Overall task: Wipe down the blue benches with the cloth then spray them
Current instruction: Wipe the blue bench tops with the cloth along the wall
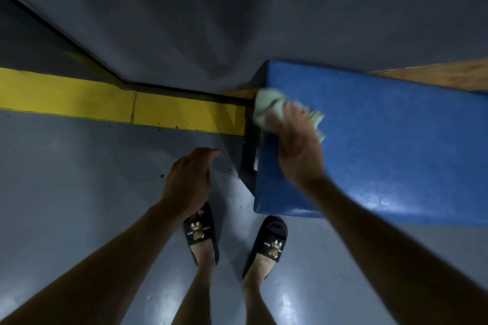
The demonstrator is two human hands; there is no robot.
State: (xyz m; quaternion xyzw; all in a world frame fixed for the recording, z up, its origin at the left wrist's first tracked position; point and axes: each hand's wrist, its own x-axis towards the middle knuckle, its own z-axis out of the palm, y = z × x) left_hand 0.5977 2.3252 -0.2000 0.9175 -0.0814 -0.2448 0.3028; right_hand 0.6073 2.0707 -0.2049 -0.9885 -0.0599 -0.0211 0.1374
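right hand (293, 140) presses pale green cloth (266, 108) on blue bench (396, 140); left hand (188, 179) loosely curled, empty.

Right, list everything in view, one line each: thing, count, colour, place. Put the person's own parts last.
bench: one, blue padded top, right of the view, its near end by the feet
cloth: one, pale green, on the bench's left end under the right hand
bench frame: one, black, below the bench's left end
strip: one, yellow, running across the left along the base of the wall
wall: one, grey, across the top
floor: one, grey and glossy, across the bottom
wooden surface: one, brown, behind the bench at far right
slippers: two, black with a bear figure, on the feet at bottom centre
left hand: one, holds nothing, over the floor
right hand: one, presses the cloth on the bench
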